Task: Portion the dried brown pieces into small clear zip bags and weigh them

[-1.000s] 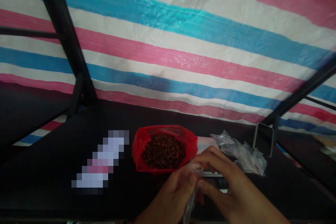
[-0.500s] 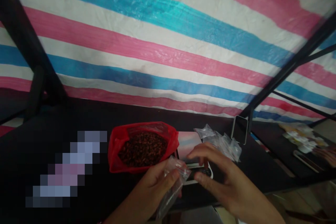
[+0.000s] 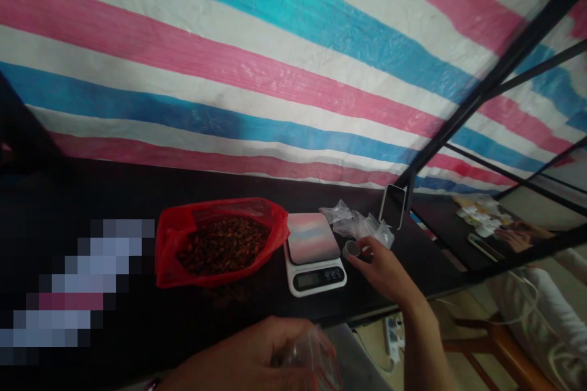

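Two hands work; the right hand (image 3: 383, 269) pinches a small clear round cup (image 3: 352, 249) right of the white digital scale (image 3: 314, 255); the left hand (image 3: 257, 360), near, grips a clear plastic bag (image 3: 316, 354).

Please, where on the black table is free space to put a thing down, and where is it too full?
The table is bare behind the red bag, up to the striped sheet. It is crowded right of the scale: the right hand, a small clear cup, clear bags and a phone.

Two bare hands, no gloves or sleeves

The left hand (image 3: 257, 357) and right hand (image 3: 383, 269) show uncovered forearms; a thin band edges the left wrist.
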Available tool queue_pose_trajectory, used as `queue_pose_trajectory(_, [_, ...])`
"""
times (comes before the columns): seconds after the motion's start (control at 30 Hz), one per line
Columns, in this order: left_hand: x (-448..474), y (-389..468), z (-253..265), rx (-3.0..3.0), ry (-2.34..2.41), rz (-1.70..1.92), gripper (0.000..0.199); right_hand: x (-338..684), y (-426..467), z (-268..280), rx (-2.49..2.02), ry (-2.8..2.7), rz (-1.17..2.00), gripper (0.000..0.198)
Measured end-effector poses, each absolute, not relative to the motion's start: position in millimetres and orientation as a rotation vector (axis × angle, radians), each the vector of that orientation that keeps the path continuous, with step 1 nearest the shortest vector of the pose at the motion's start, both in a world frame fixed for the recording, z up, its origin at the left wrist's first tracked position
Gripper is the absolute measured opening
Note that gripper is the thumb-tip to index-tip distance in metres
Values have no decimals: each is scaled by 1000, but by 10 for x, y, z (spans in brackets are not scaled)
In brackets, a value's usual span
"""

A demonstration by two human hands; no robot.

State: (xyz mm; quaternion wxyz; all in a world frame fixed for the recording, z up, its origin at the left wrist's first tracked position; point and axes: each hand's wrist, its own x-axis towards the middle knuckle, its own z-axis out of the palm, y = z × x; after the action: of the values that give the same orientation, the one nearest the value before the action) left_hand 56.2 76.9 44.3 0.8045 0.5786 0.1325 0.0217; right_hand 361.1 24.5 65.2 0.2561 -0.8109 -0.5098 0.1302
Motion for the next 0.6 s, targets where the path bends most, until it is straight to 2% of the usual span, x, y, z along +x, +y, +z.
queue_pose_trajectory(0.1, [560,725,480,1337,327,-93,51,3416,199,751,-2017,-1473,377,27])
queue_pose_trajectory(0.2, [572,704,464,1397,307,-123,43,3212,103,868,-2001,-1525,540,20])
queue_pose_trajectory(0.33, [581,692,399,1382,293,-123,45,3073,25,944,-2158,-1551,785,39])
queue_pose_trajectory(0.6, [510,730,359,1425,319,-188,50,3044,6,923,-2295,-1553,802,52])
